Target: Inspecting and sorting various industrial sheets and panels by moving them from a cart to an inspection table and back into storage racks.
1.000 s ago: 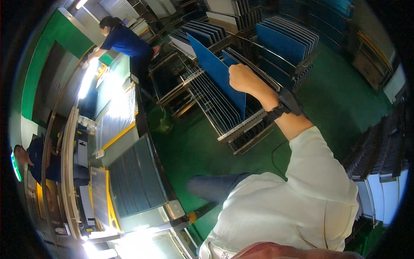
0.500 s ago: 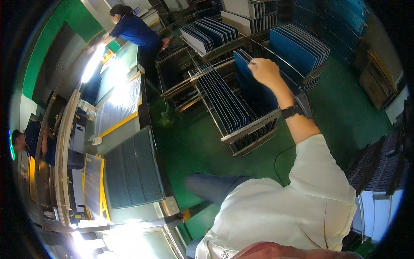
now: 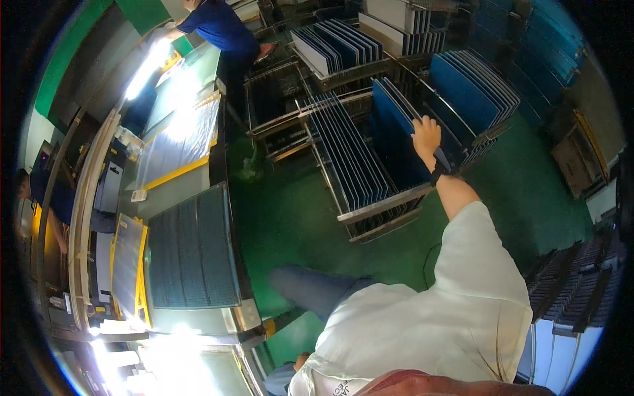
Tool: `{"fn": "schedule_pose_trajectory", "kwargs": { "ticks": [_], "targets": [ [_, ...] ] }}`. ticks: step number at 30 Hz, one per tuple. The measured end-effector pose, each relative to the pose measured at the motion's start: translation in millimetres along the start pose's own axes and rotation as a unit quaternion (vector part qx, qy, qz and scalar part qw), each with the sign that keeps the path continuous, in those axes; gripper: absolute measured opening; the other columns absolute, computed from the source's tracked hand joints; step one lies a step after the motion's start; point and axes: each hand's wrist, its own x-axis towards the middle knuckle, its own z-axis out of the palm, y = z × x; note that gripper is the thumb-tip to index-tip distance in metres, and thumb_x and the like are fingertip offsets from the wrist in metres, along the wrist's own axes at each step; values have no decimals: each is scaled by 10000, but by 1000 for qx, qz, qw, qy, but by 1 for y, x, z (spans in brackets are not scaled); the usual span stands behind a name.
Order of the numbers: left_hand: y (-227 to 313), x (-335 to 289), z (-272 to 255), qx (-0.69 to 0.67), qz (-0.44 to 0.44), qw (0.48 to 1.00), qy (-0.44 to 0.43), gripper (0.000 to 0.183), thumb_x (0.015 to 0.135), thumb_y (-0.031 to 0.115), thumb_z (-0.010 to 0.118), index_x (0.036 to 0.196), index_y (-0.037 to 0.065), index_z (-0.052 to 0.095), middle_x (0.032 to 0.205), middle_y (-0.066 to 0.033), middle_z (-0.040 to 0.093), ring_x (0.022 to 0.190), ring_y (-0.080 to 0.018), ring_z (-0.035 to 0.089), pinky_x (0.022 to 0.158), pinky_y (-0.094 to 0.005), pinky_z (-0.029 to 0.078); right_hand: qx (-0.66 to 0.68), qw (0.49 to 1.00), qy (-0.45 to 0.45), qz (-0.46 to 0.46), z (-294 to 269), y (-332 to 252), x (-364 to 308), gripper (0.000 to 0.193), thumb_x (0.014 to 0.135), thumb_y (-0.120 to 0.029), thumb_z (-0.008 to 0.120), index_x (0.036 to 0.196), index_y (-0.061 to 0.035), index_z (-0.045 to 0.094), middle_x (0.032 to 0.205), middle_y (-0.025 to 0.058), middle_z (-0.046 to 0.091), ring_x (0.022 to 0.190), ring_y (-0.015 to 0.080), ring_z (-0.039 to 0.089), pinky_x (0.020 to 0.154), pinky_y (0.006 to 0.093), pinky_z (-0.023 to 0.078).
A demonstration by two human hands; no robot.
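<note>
Touching at two o'clock (grip uncertain): right hand [image 3: 427, 136], fingers bent at a blue panel [image 3: 395, 135] already upright in the rack [image 3: 386, 203]. At eight, a dark panel [image 3: 191, 251] lies on the counter [image 3: 201, 322]; barely visible left hand [image 3: 302, 361], state indeterminable.

1. Right hand [image 3: 426, 134]: 1
2. Wrist device [image 3: 444, 165]: 1
3. Rack panels [image 3: 461, 92]: 20+, edges overlapping, exact count unclear
4. Dark sheet [image 3: 191, 251]: 1
5. Yellow-edged sheets [image 3: 178, 145]: at least 2
6. Co-workers [image 3: 221, 28]: 2, both partly in view
</note>
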Motion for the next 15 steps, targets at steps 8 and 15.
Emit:
{"fn": "schedule_pose_trajectory", "kwargs": {
  "ticks": [8, 15],
  "targets": [
    [0, -4, 1, -5, -5, 1000, 2, 512, 782, 514, 464, 999, 88, 648, 1032, -172, 633, 1006, -366, 576, 835, -534, 409, -74, 993, 48, -84, 1, -14, -12, 224, 776, -83, 542, 979, -20, 613, 968, 71, 513, 938, 243, 469, 775, 375, 382],
    [-2, -9, 5, -9, -11, 1000, 1, 512, 782, 513, 462, 998, 88, 648, 1032, -170, 633, 1008, -366, 576, 836, -538, 406, -13, 993, -60, 105, 4, -21, 5, 255, 598, -239, 770, 803, -110, 692, 990, 13, 539, 1017, 230, 454, 782, 386, 362]
  ]
}}
